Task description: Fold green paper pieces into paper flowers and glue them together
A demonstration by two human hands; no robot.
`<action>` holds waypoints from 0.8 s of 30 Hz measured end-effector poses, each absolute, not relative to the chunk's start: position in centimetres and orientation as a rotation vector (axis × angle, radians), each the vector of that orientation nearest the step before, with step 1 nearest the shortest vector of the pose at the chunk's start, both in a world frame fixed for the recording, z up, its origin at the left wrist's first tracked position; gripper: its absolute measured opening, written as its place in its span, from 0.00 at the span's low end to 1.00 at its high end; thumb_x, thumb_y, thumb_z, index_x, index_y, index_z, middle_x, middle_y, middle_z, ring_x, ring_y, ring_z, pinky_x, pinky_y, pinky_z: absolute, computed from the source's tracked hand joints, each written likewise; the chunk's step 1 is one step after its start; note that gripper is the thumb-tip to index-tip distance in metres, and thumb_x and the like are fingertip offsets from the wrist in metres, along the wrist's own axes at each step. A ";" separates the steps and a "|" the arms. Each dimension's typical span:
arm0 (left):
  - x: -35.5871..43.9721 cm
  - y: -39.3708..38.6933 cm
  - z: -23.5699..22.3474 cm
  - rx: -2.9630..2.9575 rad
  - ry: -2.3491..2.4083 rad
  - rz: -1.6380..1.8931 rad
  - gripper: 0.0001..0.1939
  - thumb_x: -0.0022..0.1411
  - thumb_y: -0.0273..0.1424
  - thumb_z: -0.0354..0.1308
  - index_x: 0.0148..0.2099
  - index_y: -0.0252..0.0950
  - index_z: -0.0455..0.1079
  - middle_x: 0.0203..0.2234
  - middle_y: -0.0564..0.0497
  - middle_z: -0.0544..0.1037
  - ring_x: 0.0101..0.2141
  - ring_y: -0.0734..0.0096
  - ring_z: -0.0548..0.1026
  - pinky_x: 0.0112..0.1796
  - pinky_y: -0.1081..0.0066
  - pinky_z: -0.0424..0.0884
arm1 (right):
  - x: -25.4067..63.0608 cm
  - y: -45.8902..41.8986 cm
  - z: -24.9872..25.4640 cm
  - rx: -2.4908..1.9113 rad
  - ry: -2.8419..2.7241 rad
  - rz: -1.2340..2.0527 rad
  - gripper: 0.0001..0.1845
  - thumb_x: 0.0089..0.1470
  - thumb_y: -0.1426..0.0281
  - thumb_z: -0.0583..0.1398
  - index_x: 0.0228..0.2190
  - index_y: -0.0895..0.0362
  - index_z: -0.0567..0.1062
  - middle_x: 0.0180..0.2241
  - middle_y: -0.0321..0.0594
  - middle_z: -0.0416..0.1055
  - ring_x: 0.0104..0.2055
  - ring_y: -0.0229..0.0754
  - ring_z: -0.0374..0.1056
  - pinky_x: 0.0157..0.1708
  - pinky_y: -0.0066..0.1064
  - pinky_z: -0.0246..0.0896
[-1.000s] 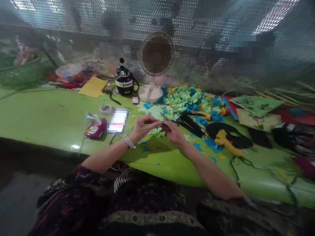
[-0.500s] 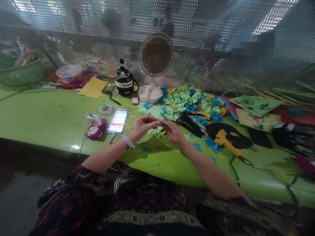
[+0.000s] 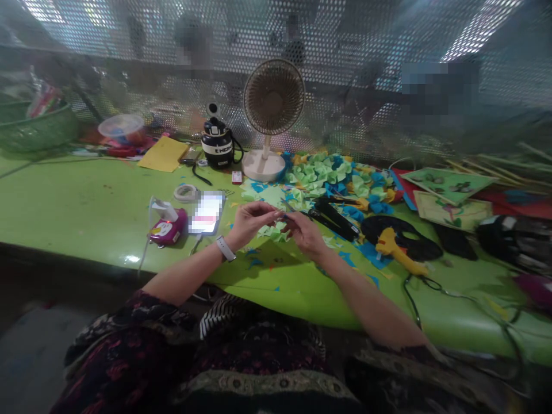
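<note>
My left hand (image 3: pixel 252 222) and my right hand (image 3: pixel 305 231) meet fingertip to fingertip above the green table (image 3: pixel 77 201). Both are pinched on something small and thin between them that I cannot make out. A white watch is on my left wrist. Just under the fingers lie light green folded paper pieces (image 3: pixel 272 232). Behind them spreads a heap of green, blue and yellow folded papers (image 3: pixel 330 173). Black scissors (image 3: pixel 334 218) lie right of my right hand.
A yellow glue gun (image 3: pixel 394 247) with its cord lies to the right. A phone (image 3: pixel 207 213), a pink gadget (image 3: pixel 168 228) and a tape roll (image 3: pixel 186 191) sit left. A desk fan (image 3: pixel 272 115), a black jug (image 3: pixel 217 144), a green basket (image 3: pixel 37 126) and printed cards (image 3: pixel 448 184) stand behind.
</note>
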State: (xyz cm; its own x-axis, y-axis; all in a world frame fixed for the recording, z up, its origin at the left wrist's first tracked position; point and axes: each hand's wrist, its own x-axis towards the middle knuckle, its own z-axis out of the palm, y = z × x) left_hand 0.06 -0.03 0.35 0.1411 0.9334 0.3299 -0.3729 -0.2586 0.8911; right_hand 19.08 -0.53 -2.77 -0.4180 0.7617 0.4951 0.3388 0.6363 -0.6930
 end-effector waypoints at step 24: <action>-0.5 0.8 0.8 1.159 0.724 1.522 0.15 0.45 0.39 0.74 0.28 0.34 0.77 0.20 0.53 0.77 0.19 0.81 0.70 0.22 0.77 0.69 | 19.4 -0.2 -2.0 -0.953 -2.098 0.404 0.18 0.66 0.59 0.50 0.49 0.50 0.73 0.41 0.45 0.74 0.41 0.45 0.73 0.40 0.40 0.74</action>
